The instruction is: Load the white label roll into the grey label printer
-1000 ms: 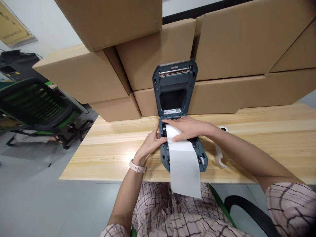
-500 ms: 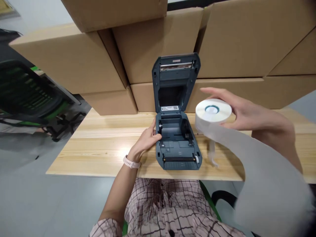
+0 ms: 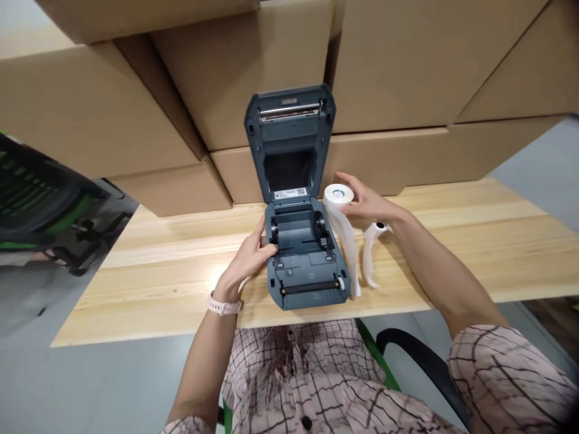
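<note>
A dark grey label printer lies with its lid raised and its roll bay bare. My left hand grips the printer's left side, thumb over the rim and fingers along the outer wall. Just right of the printer, a white label roll stands on end, its loose strip trailing toward the table's front edge. Around the roll's right side curl the thumb and fingers of my right hand. A smaller roll with a black core rests near my right wrist, its own strip hanging forward.
Cardboard boxes are stacked along the back of the wooden table, close behind the lid. An office chair stands on the floor at the left. Below the front edge, the dark armrest of my seat shows.
My right hand has carried the label roll away from me and down to the printer's right side. The small roll has come into sight. My left hand stays on the printer.
</note>
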Demonstrator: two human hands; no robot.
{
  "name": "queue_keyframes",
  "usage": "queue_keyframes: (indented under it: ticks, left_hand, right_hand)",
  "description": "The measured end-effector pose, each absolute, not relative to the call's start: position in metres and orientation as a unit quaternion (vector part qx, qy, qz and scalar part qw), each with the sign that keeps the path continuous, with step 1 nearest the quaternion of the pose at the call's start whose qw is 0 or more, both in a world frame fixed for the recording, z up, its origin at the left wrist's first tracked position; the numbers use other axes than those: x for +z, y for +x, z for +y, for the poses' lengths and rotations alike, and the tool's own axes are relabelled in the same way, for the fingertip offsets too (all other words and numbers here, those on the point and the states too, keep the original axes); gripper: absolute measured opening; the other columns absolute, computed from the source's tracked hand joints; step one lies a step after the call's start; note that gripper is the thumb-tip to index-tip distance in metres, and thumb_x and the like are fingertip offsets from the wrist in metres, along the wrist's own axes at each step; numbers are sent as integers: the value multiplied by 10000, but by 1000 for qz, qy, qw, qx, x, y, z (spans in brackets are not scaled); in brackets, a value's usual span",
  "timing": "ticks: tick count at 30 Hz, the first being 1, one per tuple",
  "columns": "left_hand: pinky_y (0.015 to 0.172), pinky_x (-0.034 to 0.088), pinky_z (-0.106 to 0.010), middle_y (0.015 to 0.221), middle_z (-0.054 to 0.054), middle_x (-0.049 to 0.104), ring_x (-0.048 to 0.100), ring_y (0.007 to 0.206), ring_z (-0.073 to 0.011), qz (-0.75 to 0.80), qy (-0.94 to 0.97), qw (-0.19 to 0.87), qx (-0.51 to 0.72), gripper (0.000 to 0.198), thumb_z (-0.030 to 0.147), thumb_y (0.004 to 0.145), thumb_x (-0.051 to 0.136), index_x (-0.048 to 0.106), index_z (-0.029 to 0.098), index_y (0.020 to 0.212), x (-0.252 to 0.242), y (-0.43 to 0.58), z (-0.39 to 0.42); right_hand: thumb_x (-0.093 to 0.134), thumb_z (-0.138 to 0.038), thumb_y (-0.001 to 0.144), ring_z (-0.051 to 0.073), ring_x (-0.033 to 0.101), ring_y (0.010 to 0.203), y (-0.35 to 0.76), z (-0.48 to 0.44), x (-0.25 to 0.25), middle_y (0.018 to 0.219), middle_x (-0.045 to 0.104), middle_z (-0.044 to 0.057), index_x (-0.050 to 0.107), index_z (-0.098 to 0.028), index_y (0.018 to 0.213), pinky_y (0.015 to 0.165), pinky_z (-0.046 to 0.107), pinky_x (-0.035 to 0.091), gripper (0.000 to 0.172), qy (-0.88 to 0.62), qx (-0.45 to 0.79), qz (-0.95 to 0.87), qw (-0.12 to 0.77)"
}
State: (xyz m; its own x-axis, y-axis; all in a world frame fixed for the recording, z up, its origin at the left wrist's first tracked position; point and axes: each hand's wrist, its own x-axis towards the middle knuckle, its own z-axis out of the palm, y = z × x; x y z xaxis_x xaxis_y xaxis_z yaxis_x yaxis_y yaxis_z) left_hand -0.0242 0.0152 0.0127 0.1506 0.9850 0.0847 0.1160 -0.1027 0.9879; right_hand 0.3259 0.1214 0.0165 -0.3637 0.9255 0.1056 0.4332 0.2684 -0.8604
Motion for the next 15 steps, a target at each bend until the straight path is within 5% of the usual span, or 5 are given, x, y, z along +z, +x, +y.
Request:
queue_keyframes:
  ticks: [5,8,11,15]
  left_hand:
    - [790,591,-369,909,-33,761,690,840,-243,466,594,526,391,857,228,762,698,542,214,1605,21,-23,15]
    - [760,568,-319,947,-24,767,666,815,-204,474,601,517,382,845,204,752,648,547,203,1592,25,-21,13]
    - [709,557,-302,912,-17,762,645,754,-187,479,599,519,377,867,203,743,644,540,207,1604,25,-20,12]
    - [691,578,-319,815,-10,744,653,712,-199,471,590,504,420,867,186,722,674,581,210,1584,20,-20,12]
  right_hand:
    - [657,-605,997,316,610,1497,389,90,19,1643,592,166,434,-311,1645,1222,620,505,747,-465,470,-667,344]
    - [797,-545,913,321,606,1498,410,65,14,1661,575,158,536,-302,1579,1175,583,551,755,-444,542,-664,261]
    - [879,-572,828,325,719,1330,413,52,2,1452,737,179,724,-224,1355,1100,513,593,650,-451,531,-688,203]
    - [652,-912,820,318,800,928,406,42,4,1032,835,140,804,-238,1206,821,495,644,791,-417,428,-769,226]
